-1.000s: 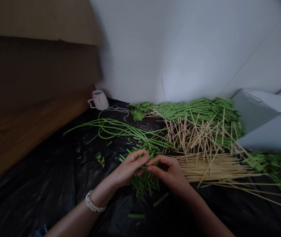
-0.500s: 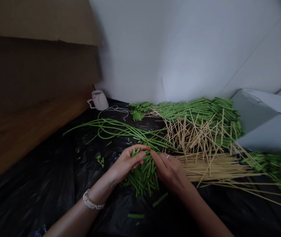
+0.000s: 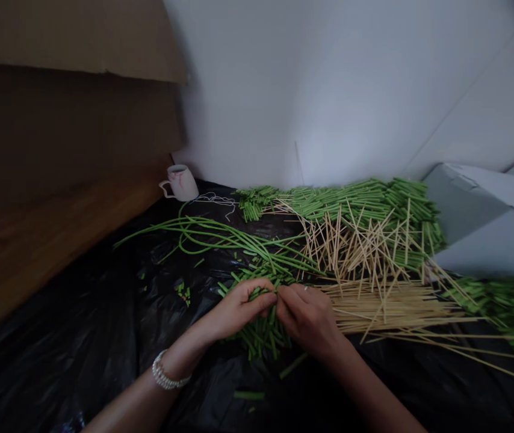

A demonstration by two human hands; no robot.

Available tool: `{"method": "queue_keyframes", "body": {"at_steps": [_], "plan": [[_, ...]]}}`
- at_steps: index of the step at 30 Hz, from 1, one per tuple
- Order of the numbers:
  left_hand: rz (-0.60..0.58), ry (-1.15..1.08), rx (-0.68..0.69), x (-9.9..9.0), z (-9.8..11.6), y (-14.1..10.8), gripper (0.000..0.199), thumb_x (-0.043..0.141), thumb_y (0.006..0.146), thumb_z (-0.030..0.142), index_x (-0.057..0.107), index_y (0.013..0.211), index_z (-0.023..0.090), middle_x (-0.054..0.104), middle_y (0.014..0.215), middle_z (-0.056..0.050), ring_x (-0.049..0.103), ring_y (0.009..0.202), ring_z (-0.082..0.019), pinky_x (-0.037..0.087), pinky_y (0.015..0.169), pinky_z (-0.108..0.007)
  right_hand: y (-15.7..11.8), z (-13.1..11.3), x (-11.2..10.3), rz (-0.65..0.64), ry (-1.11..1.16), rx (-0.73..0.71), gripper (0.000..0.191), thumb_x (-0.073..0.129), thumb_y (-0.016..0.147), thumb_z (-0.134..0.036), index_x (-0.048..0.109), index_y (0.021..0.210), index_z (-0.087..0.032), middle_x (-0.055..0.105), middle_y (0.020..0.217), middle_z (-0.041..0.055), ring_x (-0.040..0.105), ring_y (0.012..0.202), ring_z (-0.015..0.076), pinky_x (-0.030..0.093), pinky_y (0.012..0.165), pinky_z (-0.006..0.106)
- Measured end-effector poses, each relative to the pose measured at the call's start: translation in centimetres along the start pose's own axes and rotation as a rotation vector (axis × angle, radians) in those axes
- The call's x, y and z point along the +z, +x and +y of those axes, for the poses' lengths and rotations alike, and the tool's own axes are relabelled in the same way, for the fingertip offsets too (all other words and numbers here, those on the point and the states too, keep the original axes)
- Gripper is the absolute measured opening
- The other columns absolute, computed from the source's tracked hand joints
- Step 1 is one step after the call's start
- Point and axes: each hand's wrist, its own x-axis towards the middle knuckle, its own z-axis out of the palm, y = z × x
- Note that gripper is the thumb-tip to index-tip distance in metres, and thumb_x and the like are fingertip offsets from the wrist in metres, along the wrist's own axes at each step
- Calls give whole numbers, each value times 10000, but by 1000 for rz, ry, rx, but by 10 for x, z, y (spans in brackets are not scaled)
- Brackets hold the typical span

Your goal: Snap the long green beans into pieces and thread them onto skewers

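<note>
My left hand (image 3: 243, 308), with a beaded bracelet at the wrist, is curled around a few short garlic scape pieces (image 3: 254, 293) that show between thumb and fingers. My right hand (image 3: 309, 316) is closed in a pinch, its fingertips meeting those of the left; what it grips is hidden. Both hands are over a heap of cut garlic scapes (image 3: 263, 340). Just behind lie long uncut garlic scapes (image 3: 221, 237). Thin bamboo skewers (image 3: 387, 307) are stacked to the right of my right hand.
Black plastic sheeting (image 3: 103, 337) covers the surface. Skewered green rows (image 3: 351, 201) lie along the white wall, under crossing bare sticks. A white mug (image 3: 182, 183) and white string (image 3: 214, 198) are at the back left. More green pieces (image 3: 505, 307) lie at right, near a white box (image 3: 478, 222).
Both hands have come slightly nearer to me, lower in the picture, with fingertips still together. My right fingers are more curled than before. The surrounding piles look the same.
</note>
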Motion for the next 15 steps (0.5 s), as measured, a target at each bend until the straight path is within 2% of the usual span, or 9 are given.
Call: {"method": "queue_keyframes", "body": {"at_steps": [2, 5, 7, 8, 10, 12, 14, 15], "plan": [[-5, -54, 21, 1, 0, -2, 237, 582, 884, 372, 622, 774, 167, 497, 598, 32, 401, 535, -92, 304, 495, -211, 2, -3, -3, -41, 300, 227, 296, 436, 915, -183, 531, 635, -207, 531, 575, -12, 491, 538, 120, 345, 536, 260], [-39, -168, 46, 4, -1, -3, 226, 621, 871, 365, 647, 791, 155, 511, 603, 23, 407, 531, -83, 294, 487, -199, 5, -3, -8, -176, 830, 584, 318, 457, 919, -307, 520, 624, -205, 519, 526, -34, 465, 446, 100, 340, 443, 226], [-52, -358, 50, 5, -3, -2, 229, 623, 879, 361, 640, 797, 148, 483, 571, 33, 366, 486, -63, 268, 458, -181, 7, 0, -9, -206, 1041, 716, 308, 491, 907, -378, 538, 661, -199, 537, 516, -42, 455, 396, 90, 329, 398, 212], [-43, -497, 48, 4, -4, 0, 224, 618, 886, 353, 627, 796, 148, 452, 550, 46, 328, 455, -51, 249, 438, -170, 7, 3, -9, -160, 1067, 751, 283, 511, 901, -399, 560, 711, -194, 545, 521, -47, 450, 385, 85, 326, 389, 207], [8, -806, 29, 0, -5, 3, 193, 605, 901, 308, 597, 793, 148, 386, 536, 70, 261, 414, -31, 218, 404, -149, 7, 11, -6, 20, 995, 786, 218, 544, 894, -399, 599, 929, -190, 562, 564, -59, 445, 396, 81, 340, 397, 202], [75, -1083, -5, -6, -6, 7, 110, 585, 913, 229, 593, 849, 140, 362, 572, 73, 274, 413, -20, 232, 396, -129, 5, 20, -2, 191, 858, 779, 371, 556, 899, -361, 506, 1230, -202, 598, 657, -56, 462, 432, 86, 389, 433, 210], [131, -1277, -31, -14, -5, 10, 83, 532, 940, 182, 594, 958, 130, 381, 617, 62, 356, 448, -22, 311, 432, -122, 2, 27, 3, 242, 709, 721, 477, 543, 914, -321, 415, 1360, -209, 635, 782, -16, 532, 521, 107, 461, 513, 242], [151, -1338, -46, -17, -5, 11, 111, 504, 953, 179, 589, 1006, 130, 401, 639, 53, 402, 478, -30, 360, 465, -129, 0, 30, 6, 226, 629, 666, 435, 526, 925, -302, 452, 1342, -205, 650, 848, 17, 581, 608, 128, 496, 579, 269]]}}
